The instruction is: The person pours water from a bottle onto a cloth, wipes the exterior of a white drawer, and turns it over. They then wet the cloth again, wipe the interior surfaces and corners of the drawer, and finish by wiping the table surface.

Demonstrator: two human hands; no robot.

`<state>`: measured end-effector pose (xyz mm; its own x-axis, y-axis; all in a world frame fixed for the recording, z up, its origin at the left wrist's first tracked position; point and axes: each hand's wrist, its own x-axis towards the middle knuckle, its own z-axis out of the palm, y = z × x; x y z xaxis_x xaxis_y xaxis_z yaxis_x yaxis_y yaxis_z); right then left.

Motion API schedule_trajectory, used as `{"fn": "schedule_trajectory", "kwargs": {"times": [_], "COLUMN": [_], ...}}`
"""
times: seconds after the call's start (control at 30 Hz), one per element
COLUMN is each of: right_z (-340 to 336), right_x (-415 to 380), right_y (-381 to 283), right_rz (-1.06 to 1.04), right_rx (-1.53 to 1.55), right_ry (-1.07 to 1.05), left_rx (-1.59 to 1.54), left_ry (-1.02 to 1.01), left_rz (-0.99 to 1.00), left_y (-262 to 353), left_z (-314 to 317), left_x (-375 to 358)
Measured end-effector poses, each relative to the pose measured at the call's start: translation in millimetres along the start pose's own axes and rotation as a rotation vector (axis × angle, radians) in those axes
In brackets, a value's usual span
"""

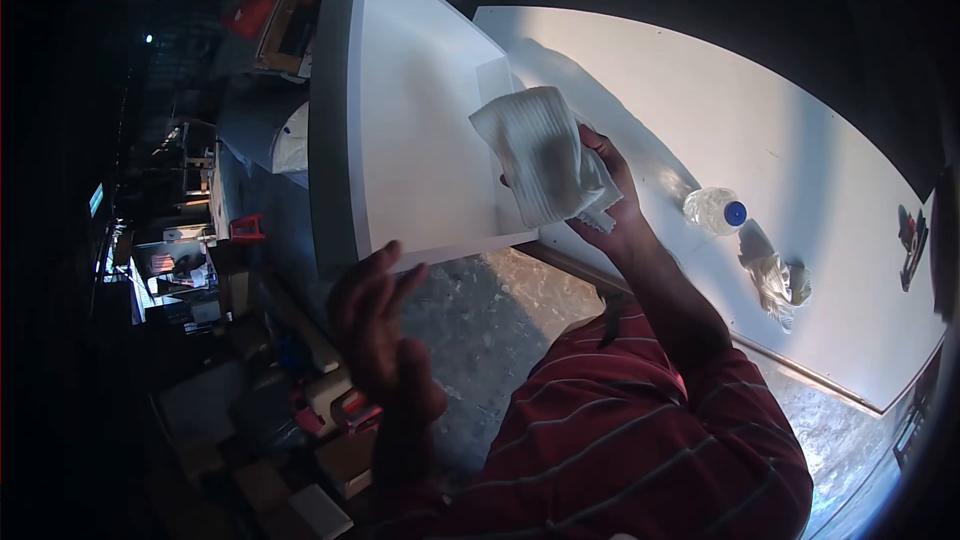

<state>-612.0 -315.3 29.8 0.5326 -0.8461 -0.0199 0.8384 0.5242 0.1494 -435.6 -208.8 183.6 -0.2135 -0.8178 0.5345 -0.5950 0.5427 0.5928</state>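
Observation:
My right hand (617, 183) is closed around a ribbed white cloth (540, 153), which hangs loosely in front of a white open-fronted box (425, 90). To the left, my left hand (380, 330) is in shadow near the lower corner of the box, with its fingers apart and nothing in them. The box is tilted, its grey outer side facing left and its inner face lit. It overlaps the edge of the large white tabletop (680, 80) in this view.
On the tabletop are a clear bottle with a blue cap (714, 211), a crumpled white wrapper (774, 282) and a dark hand tool (911, 246). Boxes (345, 460) crowd the floor at lower left. A red stool (246, 229) is farther back.

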Motion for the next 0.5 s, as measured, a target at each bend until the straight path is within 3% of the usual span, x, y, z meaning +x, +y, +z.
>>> {"fn": "schedule_trajectory", "kwargs": {"times": [0.03,0.1,0.17,0.2,0.27,0.33,0.43,0.5], "right_z": [-7.5,-28.5,-32.3,-31.0,-27.6,-20.2,-7.0,-16.6], "right_x": [16.1,51.2,88.4,105.4,132.2,150.1,167.1,172.9], "right_y": [1.0,15.2,43.7,59.6,85.3,103.5,124.7,140.2], "right_rz": [0.003,-0.042,-0.133,-0.226,-0.184,-0.171,-0.323,-0.662], "right_rx": [0.021,-0.042,-0.125,-0.222,-0.27,-0.421,-0.535,-1.165], "right_ry": [0.001,-0.04,0.044,0.126,0.249,0.251,0.112,-0.203], "left_rx": [0.055,0.473,0.582,0.592,0.823,0.836,0.603,0.558], "left_ry": [-0.05,-0.219,-0.187,-0.199,-0.392,-0.494,-0.432,-0.424], "left_rz": [0.178,0.072,-0.169,-0.171,-0.117,-0.197,-0.214,-0.235], "left_y": [-8.7,-28.9,-52.4,-63.8,-85.2,-91.1,-107.0,-108.6], "left_z": [-25.4,-65.0,-49.9,-46.5,-40.3,-35.6,-36.6,-40.0], "left_x": [18.8,67.6,106.3,112.3,117.6,115.3,110.3,107.4]}}
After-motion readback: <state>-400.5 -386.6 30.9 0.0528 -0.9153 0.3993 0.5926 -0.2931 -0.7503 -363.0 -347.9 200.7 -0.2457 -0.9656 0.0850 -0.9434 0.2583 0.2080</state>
